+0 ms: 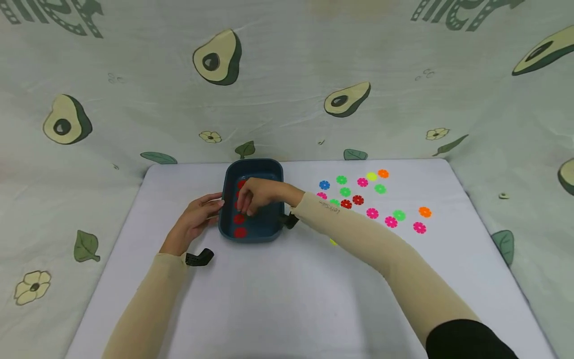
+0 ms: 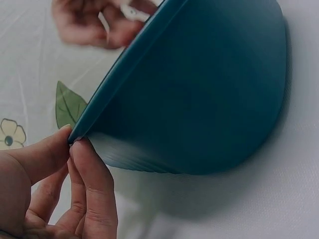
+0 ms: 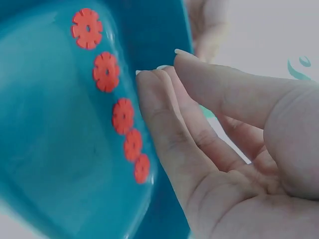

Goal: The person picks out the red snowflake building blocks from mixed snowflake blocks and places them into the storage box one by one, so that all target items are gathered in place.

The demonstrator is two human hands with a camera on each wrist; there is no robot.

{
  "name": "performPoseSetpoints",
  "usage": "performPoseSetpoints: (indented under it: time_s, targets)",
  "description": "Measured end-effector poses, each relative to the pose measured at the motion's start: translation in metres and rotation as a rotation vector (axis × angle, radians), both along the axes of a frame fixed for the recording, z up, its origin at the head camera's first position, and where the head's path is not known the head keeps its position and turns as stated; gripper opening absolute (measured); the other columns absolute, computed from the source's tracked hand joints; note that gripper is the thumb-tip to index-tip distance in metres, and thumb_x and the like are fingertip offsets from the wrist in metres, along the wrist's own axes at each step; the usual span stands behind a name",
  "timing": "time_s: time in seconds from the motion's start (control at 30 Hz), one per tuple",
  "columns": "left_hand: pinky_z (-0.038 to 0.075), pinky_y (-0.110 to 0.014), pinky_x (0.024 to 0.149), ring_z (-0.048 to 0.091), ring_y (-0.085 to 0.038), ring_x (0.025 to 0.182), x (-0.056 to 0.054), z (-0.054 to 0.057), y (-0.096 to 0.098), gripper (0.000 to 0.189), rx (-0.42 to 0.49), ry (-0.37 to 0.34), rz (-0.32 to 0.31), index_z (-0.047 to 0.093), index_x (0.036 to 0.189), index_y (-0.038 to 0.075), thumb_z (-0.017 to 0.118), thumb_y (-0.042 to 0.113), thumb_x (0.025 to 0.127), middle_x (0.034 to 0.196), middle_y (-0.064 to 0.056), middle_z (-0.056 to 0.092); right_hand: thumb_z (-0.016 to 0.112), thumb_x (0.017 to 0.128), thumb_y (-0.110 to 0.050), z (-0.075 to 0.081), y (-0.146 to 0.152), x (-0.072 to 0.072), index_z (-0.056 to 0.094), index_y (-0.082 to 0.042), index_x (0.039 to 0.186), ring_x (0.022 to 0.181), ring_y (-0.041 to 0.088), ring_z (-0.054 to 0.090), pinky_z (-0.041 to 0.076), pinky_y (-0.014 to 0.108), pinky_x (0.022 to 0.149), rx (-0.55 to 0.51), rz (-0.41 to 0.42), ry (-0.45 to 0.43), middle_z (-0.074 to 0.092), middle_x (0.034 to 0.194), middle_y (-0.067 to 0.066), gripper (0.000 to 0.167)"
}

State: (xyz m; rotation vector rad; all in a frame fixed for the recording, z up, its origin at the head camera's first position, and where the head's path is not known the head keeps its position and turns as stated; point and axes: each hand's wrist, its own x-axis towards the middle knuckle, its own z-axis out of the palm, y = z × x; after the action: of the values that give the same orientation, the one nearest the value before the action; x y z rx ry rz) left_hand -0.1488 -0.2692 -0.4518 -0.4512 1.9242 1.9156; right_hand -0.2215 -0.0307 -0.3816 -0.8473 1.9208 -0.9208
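Observation:
My left hand [image 1: 195, 219] pinches the left rim of a dark blue rectangular tray [image 1: 271, 225] between thumb and fingertips, as the left wrist view shows close up. Over the tray's inside hovers my right hand [image 1: 260, 193], fingers loosely bent, thumb apart from the fingertips and nothing between them. Several red notched plastic discs [image 3: 106, 71] lie in a row on the tray floor along its left wall. In the head view the right hand covers part of that row.
Right of the tray, loose notched discs lie scattered on the white table: dark red [image 1: 358, 200], pink [image 1: 372, 213], green [image 1: 380, 189], orange [image 1: 425, 212], blue [image 1: 324, 185] and yellow [image 1: 371, 176]. My right forearm crosses above some. A patterned cloth [image 1: 287, 99] hangs behind the table.

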Motion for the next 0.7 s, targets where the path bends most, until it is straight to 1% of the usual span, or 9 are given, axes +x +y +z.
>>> performPoseSetpoints:
  time_s: [0.13, 0.2, 0.27, 0.4, 0.5, 0.53, 0.63, 0.7]
  targets:
    - [0.055, -0.020, 0.082, 0.063, -0.005, 0.094, 0.001, -0.002, 0.000, 0.062, 0.008, 0.005, -0.009, 0.040, 0.161, 0.005, 0.066, 0.019, 0.107, 0.106, 0.014, 0.068, 0.072, 0.093, 0.012, 0.006, 0.029, 0.000, 0.072, 0.008, 0.115, 0.092, 0.020, 0.072, 0.061, 0.029, 0.085, -0.020, -0.047, -0.007, 0.075, 0.113, 0.022, 0.023]
    - [0.055, -0.021, 0.083, 0.064, -0.004, 0.096, 0.001, -0.002, -0.001, 0.062, 0.009, 0.007, -0.016, 0.039, 0.162, 0.005, 0.066, 0.019, 0.107, 0.106, 0.015, 0.068, 0.072, 0.093, 0.012, 0.006, 0.044, 0.000, 0.073, 0.007, 0.115, 0.094, 0.020, 0.072, 0.061, 0.030, 0.086, -0.024, -0.074, -0.004, 0.075, 0.111, 0.018, 0.022]
    - [0.055, -0.021, 0.084, 0.064, -0.004, 0.097, 0.002, -0.001, -0.002, 0.064, -0.003, 0.003, -0.026, 0.038, 0.162, 0.006, 0.066, 0.020, 0.107, 0.107, 0.016, 0.068, 0.072, 0.093, 0.011, 0.005, 0.059, 0.001, 0.073, 0.007, 0.115, 0.095, 0.021, 0.073, 0.062, 0.031, 0.086, -0.027, -0.098, -0.006, 0.075, 0.111, 0.017, 0.023]
    - [0.054, -0.020, 0.085, 0.063, -0.004, 0.098, 0.001, -0.002, -0.006, 0.067, -0.001, -0.015, -0.035, 0.035, 0.164, 0.007, 0.067, 0.021, 0.107, 0.108, 0.016, 0.067, 0.072, 0.093, 0.012, 0.002, 0.087, 0.006, 0.072, 0.008, 0.116, 0.097, 0.024, 0.073, 0.062, 0.033, 0.088, -0.016, -0.150, -0.026, 0.075, 0.113, 0.019, 0.024]
    - [0.055, -0.020, 0.085, 0.064, -0.004, 0.098, 0.000, -0.003, -0.008, 0.067, 0.014, -0.025, -0.037, 0.035, 0.165, 0.008, 0.067, 0.021, 0.107, 0.109, 0.016, 0.067, 0.074, 0.093, 0.010, 0.001, 0.107, 0.010, 0.072, 0.008, 0.117, 0.097, 0.024, 0.073, 0.062, 0.033, 0.088, 0.007, -0.180, -0.013, 0.074, 0.114, 0.020, 0.024]
    - [0.055, -0.020, 0.084, 0.064, -0.004, 0.097, -0.001, -0.003, -0.008, 0.066, 0.018, -0.027, -0.035, 0.036, 0.164, 0.009, 0.067, 0.021, 0.107, 0.108, 0.016, 0.067, 0.074, 0.093, 0.009, 0.000, 0.114, 0.011, 0.072, 0.007, 0.116, 0.097, 0.024, 0.072, 0.061, 0.033, 0.088, 0.015, -0.192, -0.004, 0.074, 0.113, 0.018, 0.024]
    - [0.055, -0.021, 0.084, 0.065, -0.003, 0.096, -0.002, -0.003, -0.006, 0.064, 0.029, -0.024, -0.039, 0.038, 0.162, 0.010, 0.067, 0.021, 0.107, 0.106, 0.017, 0.068, 0.075, 0.094, 0.007, 0.000, 0.134, 0.014, 0.073, 0.007, 0.118, 0.097, 0.024, 0.072, 0.061, 0.034, 0.088, 0.040, -0.219, 0.019, 0.074, 0.115, 0.020, 0.024]
    - [0.055, -0.021, 0.083, 0.065, -0.003, 0.095, -0.003, -0.004, -0.004, 0.062, 0.040, -0.021, -0.041, 0.040, 0.161, 0.011, 0.068, 0.021, 0.106, 0.105, 0.017, 0.069, 0.073, 0.094, 0.007, -0.001, 0.148, 0.017, 0.072, 0.007, 0.118, 0.098, 0.026, 0.072, 0.061, 0.037, 0.089, 0.046, -0.243, 0.010, 0.073, 0.116, 0.021, 0.024]
